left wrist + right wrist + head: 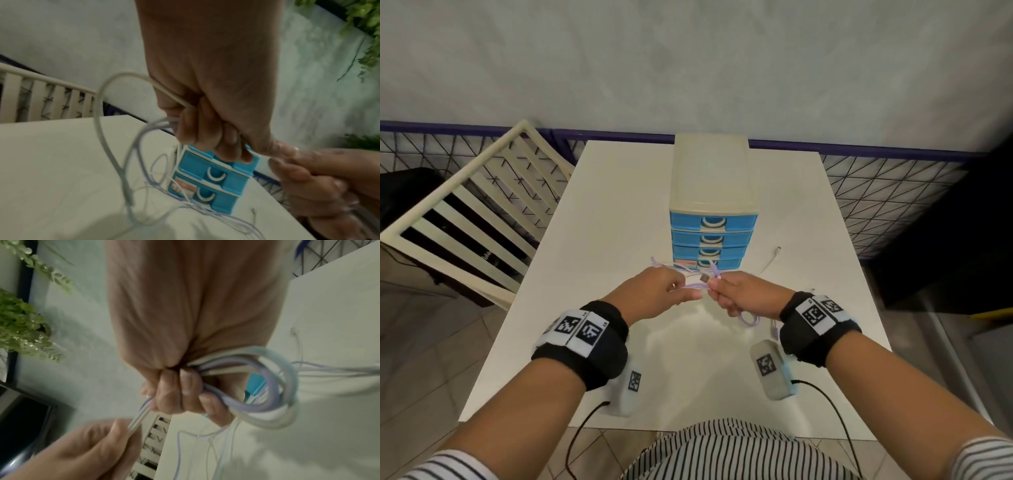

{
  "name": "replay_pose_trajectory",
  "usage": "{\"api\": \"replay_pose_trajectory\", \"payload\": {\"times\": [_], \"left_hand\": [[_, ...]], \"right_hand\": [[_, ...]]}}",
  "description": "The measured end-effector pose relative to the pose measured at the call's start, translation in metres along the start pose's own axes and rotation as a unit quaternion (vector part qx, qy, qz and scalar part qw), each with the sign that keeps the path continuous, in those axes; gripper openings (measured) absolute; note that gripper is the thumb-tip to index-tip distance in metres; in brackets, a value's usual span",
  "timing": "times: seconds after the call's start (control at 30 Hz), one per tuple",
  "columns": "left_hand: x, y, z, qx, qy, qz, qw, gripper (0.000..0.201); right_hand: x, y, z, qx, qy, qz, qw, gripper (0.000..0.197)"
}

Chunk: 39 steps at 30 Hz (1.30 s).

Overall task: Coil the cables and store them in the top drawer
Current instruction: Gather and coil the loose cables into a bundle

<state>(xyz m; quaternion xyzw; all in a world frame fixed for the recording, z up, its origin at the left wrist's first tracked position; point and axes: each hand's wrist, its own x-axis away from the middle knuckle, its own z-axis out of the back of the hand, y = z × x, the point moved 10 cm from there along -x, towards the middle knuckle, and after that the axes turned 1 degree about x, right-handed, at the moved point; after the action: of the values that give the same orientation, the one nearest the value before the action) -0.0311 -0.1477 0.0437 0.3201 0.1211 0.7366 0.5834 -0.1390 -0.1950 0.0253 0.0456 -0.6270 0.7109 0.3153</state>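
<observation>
A lilac charging cable, partly gathered into loops, was held above the middle of the white desk, just in front of a small blue drawer unit that stood toward the desk's far edge with all its drawers closed. The right hand was closed in a fist around the bundled turns, with two plug ends poking up from its top and a loop hanging below. The left hand pinched the strands running between the two hands, its fingers curled around cable as well; a pale loop arched out from that grip in the left wrist view. A white cable trailed loose on the desk toward its right edge, its plug lying apart beside the drawer unit.

The step in hand appeared to be coiling. To do it well, the left hand would likely feed slack evenly while the right kept each new turn matched to those already gathered, without twisting. The loose tangle near the base of the unit could snag. Both forearms reached forward from the near edge, wrists level, knuckles nearly touching.
</observation>
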Motion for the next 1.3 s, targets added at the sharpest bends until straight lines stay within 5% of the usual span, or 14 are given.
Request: {"api": "replay_pose_trajectory", "payload": {"times": [0.27,0.4,0.6,0.83,0.87,0.97,1.0,1.07,1.17,1.3], "left_hand": [[0.013,-0.049,0.012,-0.038,0.007,-0.012,0.999,0.044],[0.021,-0.082,0.015,-0.129,0.038,-0.011,0.991,0.065],[0.034,-0.120,0.032,-0.267,0.061,0.050,0.961,0.037],[0.044,-0.144,0.023,-0.231,0.006,0.125,0.965,0.028],[0.042,-0.138,0.014,-0.202,-0.021,0.127,0.971,0.033],[0.026,-0.091,-0.008,-0.086,-0.070,0.104,0.988,0.112],[0.017,-0.064,-0.006,-0.045,-0.052,0.071,0.995,0.123],[0.002,-0.009,0.001,0.050,-0.003,-0.004,0.999,0.102],[-0.012,0.039,-0.004,0.157,-0.023,-0.052,0.986,0.028],[-0.014,0.028,-0.008,0.230,-0.055,-0.029,0.971,0.033]], "right_hand": [[0.004,-0.002,0.043,-0.001,0.068,-0.002,0.998,0.037],[0.009,0.004,0.065,-0.040,0.096,-0.005,0.995,0.036],[0.014,0.005,0.082,-0.057,0.116,-0.001,0.992,0.035],[0.020,0.003,0.101,-0.039,0.147,-0.004,0.988,0.035],[0.020,0.002,0.101,-0.031,0.146,-0.007,0.989,0.035],[0.014,-0.004,0.089,-0.020,0.124,-0.009,0.992,0.036],[0.011,-0.008,0.081,-0.015,0.110,-0.010,0.994,0.037],[0.005,-0.014,0.063,-0.002,0.079,-0.008,0.997,0.038],[0.000,-0.020,0.048,0.002,0.063,0.006,0.998,0.038],[0.010,-0.017,0.064,-0.039,0.105,0.017,0.994,0.035]]}}
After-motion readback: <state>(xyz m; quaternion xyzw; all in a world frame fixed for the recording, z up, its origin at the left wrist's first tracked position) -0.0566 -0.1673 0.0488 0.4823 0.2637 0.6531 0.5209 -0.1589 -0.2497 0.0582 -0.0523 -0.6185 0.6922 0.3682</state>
